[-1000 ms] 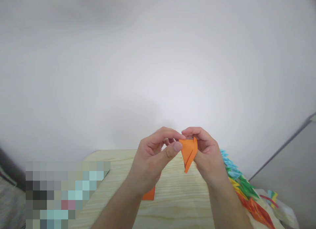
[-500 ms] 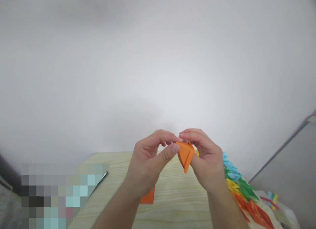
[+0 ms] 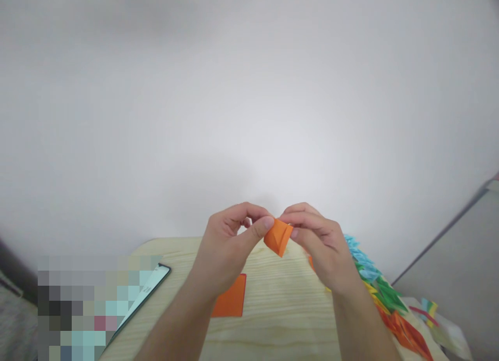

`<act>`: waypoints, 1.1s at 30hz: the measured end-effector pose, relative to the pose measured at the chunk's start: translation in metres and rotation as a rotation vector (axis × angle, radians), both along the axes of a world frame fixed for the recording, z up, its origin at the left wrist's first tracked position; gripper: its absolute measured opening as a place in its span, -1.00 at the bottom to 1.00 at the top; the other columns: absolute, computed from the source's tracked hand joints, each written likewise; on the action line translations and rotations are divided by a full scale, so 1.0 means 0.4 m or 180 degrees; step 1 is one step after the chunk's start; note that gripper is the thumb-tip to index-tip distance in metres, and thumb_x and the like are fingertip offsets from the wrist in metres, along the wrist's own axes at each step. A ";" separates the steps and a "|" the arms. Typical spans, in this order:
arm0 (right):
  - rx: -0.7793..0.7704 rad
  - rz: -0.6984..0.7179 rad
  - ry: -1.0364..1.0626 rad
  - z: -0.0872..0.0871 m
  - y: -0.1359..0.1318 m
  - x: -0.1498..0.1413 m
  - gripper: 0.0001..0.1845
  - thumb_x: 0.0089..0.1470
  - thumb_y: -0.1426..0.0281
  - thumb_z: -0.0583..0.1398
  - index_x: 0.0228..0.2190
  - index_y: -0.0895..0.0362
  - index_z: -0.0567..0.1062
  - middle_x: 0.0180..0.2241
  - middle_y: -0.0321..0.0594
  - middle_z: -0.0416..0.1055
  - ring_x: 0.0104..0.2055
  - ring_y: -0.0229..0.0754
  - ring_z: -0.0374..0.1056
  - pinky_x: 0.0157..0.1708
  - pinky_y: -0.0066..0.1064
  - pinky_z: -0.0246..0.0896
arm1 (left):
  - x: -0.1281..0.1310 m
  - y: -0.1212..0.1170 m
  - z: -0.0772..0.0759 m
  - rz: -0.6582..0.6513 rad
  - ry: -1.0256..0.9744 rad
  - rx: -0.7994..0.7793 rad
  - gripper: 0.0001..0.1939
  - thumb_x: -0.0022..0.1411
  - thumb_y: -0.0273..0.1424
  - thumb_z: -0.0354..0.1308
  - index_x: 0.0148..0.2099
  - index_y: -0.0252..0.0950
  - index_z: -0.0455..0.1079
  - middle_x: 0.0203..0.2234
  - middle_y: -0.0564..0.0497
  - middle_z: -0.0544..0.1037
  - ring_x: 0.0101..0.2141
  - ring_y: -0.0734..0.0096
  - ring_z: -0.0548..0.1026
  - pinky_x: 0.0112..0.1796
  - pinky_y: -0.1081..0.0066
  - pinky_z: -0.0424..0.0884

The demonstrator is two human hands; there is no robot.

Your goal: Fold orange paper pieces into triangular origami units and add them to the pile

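Note:
Above the table I hold a small piece of folded orange paper (image 3: 278,237), with creases and a flap along its right side. My left hand (image 3: 230,252) pinches its upper left corner between thumb and index finger. On the other side, my right hand (image 3: 325,246) has its thumb and fingertips at the paper's right edge, closed on it. A flat orange paper square (image 3: 231,298) lies on the table below, partly covered by my left wrist.
The wooden-patterned table (image 3: 280,319) stands against a white wall (image 3: 249,101). A dark-edged device (image 3: 150,283), mostly pixelated, lies at the left. Folded papers in blue (image 3: 366,265), green (image 3: 390,293) and orange (image 3: 407,330) line the right edge. A whitish bag (image 3: 448,330) is beyond them.
Both hands have shifted somewhat left with the orange paper, which has turned. My right thumb has come round to the paper's right edge. More of the flat orange square shows.

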State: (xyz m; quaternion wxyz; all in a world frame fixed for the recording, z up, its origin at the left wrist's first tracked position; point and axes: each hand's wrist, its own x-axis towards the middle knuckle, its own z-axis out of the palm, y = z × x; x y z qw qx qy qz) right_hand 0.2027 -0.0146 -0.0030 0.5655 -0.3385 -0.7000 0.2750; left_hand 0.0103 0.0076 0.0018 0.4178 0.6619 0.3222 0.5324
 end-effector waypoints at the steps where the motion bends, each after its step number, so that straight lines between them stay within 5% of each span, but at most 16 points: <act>1: -0.0121 0.0051 -0.0014 0.000 0.003 0.004 -0.78 0.31 0.36 0.19 -0.21 0.01 0.68 -0.14 -0.19 0.53 -0.06 -0.07 0.44 -0.05 -0.23 0.31 | -0.003 0.003 0.001 0.0030 0.0121 -0.0020 -0.79 0.31 -0.21 0.31 -0.24 -0.25 0.59 -0.40 0.00 0.60 -0.35 0.33 0.50 -0.26 0.31 0.39; 9: -0.0896 0.0173 -0.0277 -0.006 -0.001 -0.012 -0.77 0.20 0.17 0.35 -0.34 0.07 0.63 -0.41 -0.28 0.51 -0.37 -0.20 0.33 -0.33 -0.34 0.21 | -0.006 0.001 -0.003 0.0098 0.0448 0.0100 -0.78 0.33 -0.20 0.28 -0.24 -0.24 0.59 -0.38 0.00 0.61 -0.30 0.29 0.52 -0.21 0.29 0.40; 18: -0.1190 0.0661 0.0663 -0.006 0.010 -0.005 -0.78 0.18 0.22 0.38 -0.38 0.11 0.61 -0.43 -0.30 0.51 -0.39 -0.24 0.34 -0.34 -0.39 0.22 | -0.009 -0.001 -0.002 0.0072 0.0441 -0.0030 -0.70 0.37 -0.09 0.21 -0.19 -0.21 0.58 -0.34 0.02 0.62 -0.30 0.33 0.47 -0.21 0.32 0.33; 33: -0.1245 0.0489 0.0626 -0.017 0.023 -0.004 -0.74 0.19 0.21 0.37 -0.42 0.12 0.60 -0.49 -0.29 0.46 -0.42 -0.25 0.31 -0.37 -0.40 0.19 | -0.009 -0.005 0.002 -0.0088 0.0685 -0.0015 -0.63 0.37 -0.06 0.18 -0.33 -0.21 0.54 -0.46 0.05 0.53 -0.38 0.37 0.35 -0.29 0.33 0.23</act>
